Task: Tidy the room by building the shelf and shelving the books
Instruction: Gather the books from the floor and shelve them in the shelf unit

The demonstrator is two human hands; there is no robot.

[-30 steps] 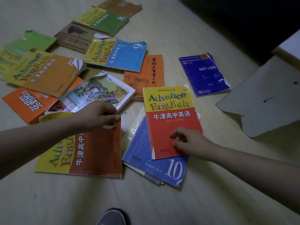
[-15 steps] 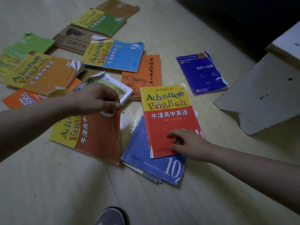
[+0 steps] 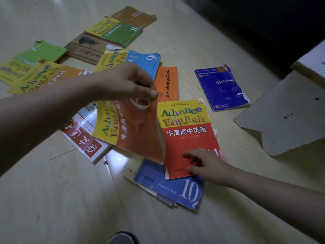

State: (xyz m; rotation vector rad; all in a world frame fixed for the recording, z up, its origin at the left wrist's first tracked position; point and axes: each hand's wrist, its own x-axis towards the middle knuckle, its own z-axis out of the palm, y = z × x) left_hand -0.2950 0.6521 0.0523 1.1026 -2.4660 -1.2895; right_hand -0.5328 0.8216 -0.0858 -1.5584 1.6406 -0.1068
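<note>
Several textbooks lie scattered on the pale wood floor. My left hand pinches the top corner of an orange and yellow "Advance with English" book, which hangs tilted above the floor beside the small stack. My right hand rests with loosely curled fingers on the red and yellow "Advance with English" book. That book tops a stack with a blue number 10 book under it. A grey shelf panel lies flat at the right.
A dark blue book lies between the stack and the panel. An orange book, a blue number 9 book, a green number 8 book and others spread to the back left. A white and red book lies left. My shoe shows at the bottom edge.
My left hand has lifted the orange and yellow book off the floor and carried it right and up, toward the stack. The white and red book beneath it is uncovered. My right hand stayed put.
</note>
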